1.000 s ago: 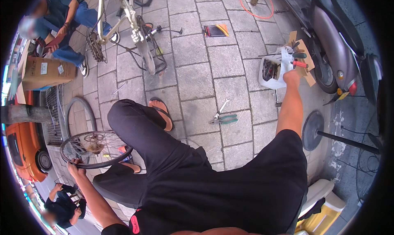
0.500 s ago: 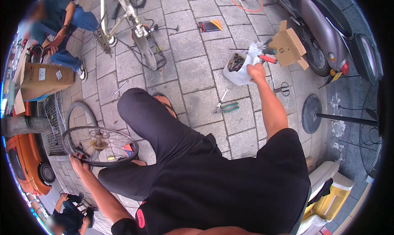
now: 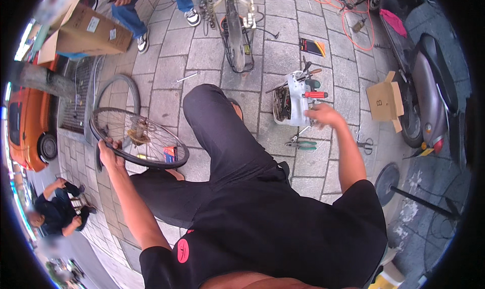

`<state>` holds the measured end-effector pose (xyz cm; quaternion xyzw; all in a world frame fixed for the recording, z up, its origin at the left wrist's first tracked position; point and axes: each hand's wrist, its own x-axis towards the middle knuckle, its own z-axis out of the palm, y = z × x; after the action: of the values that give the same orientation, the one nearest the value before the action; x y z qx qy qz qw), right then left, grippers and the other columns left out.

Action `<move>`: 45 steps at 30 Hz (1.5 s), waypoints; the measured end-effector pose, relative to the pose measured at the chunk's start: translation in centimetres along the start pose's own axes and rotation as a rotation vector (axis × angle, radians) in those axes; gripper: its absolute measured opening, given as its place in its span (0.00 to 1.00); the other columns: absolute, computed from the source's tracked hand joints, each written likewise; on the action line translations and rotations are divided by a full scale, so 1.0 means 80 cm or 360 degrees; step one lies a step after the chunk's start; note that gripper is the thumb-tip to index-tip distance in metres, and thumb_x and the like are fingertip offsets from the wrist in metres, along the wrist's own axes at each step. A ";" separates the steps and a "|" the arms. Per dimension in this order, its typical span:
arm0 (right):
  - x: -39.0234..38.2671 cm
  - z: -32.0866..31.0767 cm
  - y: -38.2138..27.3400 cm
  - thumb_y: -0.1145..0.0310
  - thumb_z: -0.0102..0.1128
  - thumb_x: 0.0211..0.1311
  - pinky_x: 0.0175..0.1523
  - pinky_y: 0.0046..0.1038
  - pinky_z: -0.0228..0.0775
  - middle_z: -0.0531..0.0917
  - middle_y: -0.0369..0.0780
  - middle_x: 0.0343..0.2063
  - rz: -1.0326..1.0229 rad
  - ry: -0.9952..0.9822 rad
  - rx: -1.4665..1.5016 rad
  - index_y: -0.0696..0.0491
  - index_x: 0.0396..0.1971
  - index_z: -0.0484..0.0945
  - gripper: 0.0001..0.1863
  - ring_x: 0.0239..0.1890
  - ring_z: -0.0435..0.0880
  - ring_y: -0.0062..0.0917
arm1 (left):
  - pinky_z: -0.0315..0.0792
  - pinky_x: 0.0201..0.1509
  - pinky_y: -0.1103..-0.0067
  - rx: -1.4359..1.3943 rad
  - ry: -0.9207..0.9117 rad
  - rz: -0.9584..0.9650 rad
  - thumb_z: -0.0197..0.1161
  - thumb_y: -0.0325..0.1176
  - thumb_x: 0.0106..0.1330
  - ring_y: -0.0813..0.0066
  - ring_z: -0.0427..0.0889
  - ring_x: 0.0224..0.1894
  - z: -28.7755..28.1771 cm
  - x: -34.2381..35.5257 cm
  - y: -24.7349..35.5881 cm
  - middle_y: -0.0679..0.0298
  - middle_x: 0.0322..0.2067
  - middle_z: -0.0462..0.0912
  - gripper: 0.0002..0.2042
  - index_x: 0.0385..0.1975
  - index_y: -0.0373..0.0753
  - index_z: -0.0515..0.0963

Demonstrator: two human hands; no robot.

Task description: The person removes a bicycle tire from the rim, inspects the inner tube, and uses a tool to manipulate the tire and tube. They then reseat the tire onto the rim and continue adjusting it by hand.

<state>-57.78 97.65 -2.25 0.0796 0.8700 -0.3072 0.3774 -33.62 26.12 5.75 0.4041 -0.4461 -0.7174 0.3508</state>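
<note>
My left hand grips the tyre of a spoked bicycle wheel, which is tilted beside my bent knee; rusty sprockets show at its hub. My right hand is at the near right edge of a white cut-open plastic jug, fingers apart. Tools fill the jug, among them a red-handled screwdriver lying across its rim. Just nearer lie green-handled pliers and a spanner. Behind the held wheel rests another bicycle tyre. A small red-and-blue box shows through the spokes.
A bicycle stands ahead, near a seated person's shoes. Scissors, an open cardboard box, a scooter and a round stand base are at right. Another spanner lies on the paving.
The tool jug has come nearer to the pliers, and my right hand's fingers have loosened from its edge. My left hand still holds the wheel. The whole view has shifted.
</note>
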 end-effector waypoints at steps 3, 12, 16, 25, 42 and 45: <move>0.021 -0.088 0.011 0.59 0.68 0.62 0.31 0.35 0.79 0.87 0.46 0.34 0.0137 0.0155 0.0033 0.62 0.42 0.85 0.20 0.33 0.87 0.30 | 0.74 0.37 0.70 -0.0049 -0.0060 0.0035 0.55 0.37 0.79 0.75 0.70 0.21 -0.004 -0.001 -0.010 0.64 0.29 0.75 0.10 0.37 0.39 0.72; 0.213 -0.173 0.065 0.66 0.56 0.64 0.33 0.32 0.76 0.85 0.43 0.31 -0.0486 0.1517 -0.0691 0.60 0.46 0.81 0.16 0.29 0.84 0.27 | 0.75 0.37 0.71 -0.0174 -0.0023 -0.0018 0.58 0.40 0.78 0.73 0.70 0.23 0.011 -0.002 -0.062 0.63 0.32 0.75 0.10 0.38 0.39 0.74; 0.224 -0.166 0.038 0.59 0.57 0.66 0.22 0.34 0.59 0.74 0.35 0.19 -0.0219 0.0377 0.0063 0.51 0.27 0.79 0.13 0.17 0.69 0.23 | 0.78 0.39 0.70 0.0187 0.0088 0.0122 0.58 0.38 0.76 0.72 0.76 0.33 -0.039 0.002 -0.046 0.65 0.33 0.74 0.10 0.33 0.40 0.77; 0.220 -0.130 -0.012 0.57 0.67 0.70 0.32 0.26 0.67 0.82 0.31 0.29 -0.0189 0.0081 0.0458 0.48 0.41 0.80 0.11 0.32 0.81 0.20 | 0.79 0.32 0.72 0.0168 0.0014 0.0176 0.60 0.37 0.73 0.77 0.73 0.20 0.002 -0.047 -0.036 0.65 0.23 0.76 0.11 0.32 0.36 0.77; -0.111 0.018 -0.374 0.59 0.64 0.72 0.39 0.30 0.75 0.85 0.42 0.42 -0.1797 -0.0081 0.0848 0.63 0.56 0.78 0.23 0.39 0.82 0.26 | 0.78 0.55 0.71 -0.0300 -0.0343 0.0087 0.57 0.22 0.66 0.64 0.87 0.46 -0.002 -0.103 -0.064 0.53 0.46 0.82 0.19 0.56 0.24 0.70; -0.168 0.175 -0.473 0.71 0.62 0.69 0.41 0.33 0.79 0.86 0.48 0.34 -0.1996 -0.0414 0.0654 0.67 0.46 0.80 0.14 0.32 0.85 0.31 | 0.78 0.60 0.71 -0.0391 -0.0382 0.0069 0.56 0.21 0.66 0.58 0.87 0.54 0.000 -0.110 -0.058 0.51 0.48 0.83 0.19 0.57 0.22 0.70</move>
<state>-53.86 60.34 17.81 -0.4082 0.6229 -0.6346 0.2066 -30.51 35.34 3.80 0.2600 -0.4025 -0.8017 0.3573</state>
